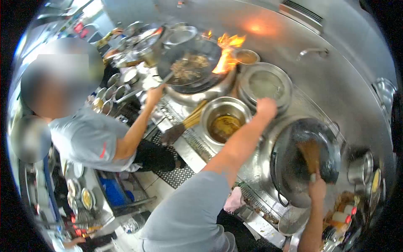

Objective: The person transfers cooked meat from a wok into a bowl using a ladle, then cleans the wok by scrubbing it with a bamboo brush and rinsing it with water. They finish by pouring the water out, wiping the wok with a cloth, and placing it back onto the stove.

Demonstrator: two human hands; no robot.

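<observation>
My right hand is closed around the handle of a bamboo wok brush. Its bristles rest inside a dark wok on the right-hand burner. My left arm stretches forward past a steel pot of brown oil. At the end of it, my left hand looks curled over the near rim of a round steel pot holding cloudy liquid. Blur and the angle hide what its fingers hold, if anything.
On the left, a co-worker in a grey shirt holds a long-handled ladle in a wok of shredded food, with flames at its right side. Another wok brush lies between us. Bottles stand at lower right.
</observation>
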